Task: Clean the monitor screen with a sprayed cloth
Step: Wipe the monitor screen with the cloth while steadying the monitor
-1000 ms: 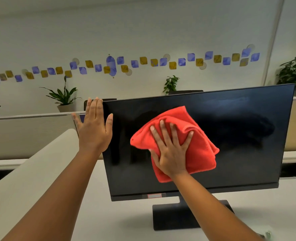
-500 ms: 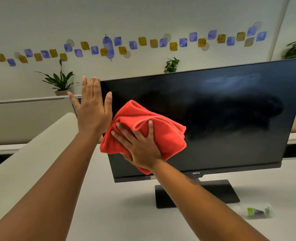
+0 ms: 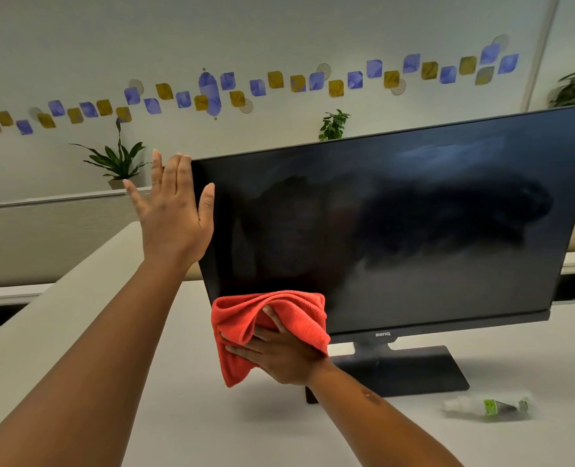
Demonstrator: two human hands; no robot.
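Observation:
A black monitor (image 3: 397, 230) stands on a dark flat base (image 3: 414, 372) on the white desk; its dark screen shows hazy wipe streaks. My right hand (image 3: 279, 355) presses a bunched red cloth (image 3: 272, 318) against the screen's lower left corner, with part of the cloth hanging below the bezel. My left hand (image 3: 173, 214) lies flat with fingers up against the monitor's upper left edge, thumb on the front of the frame. A small clear spray bottle (image 3: 488, 406) with a green label lies on its side right of the base.
A low beige partition (image 3: 43, 315) runs along the left of the white desk (image 3: 245, 433). Behind stand a desk divider, potted plants (image 3: 116, 160), and a white wall with blue and yellow stickers.
My right hand has swept the red cloth from mid-screen to the left and then down to the lower left corner. My left hand has stayed on the monitor's left edge.

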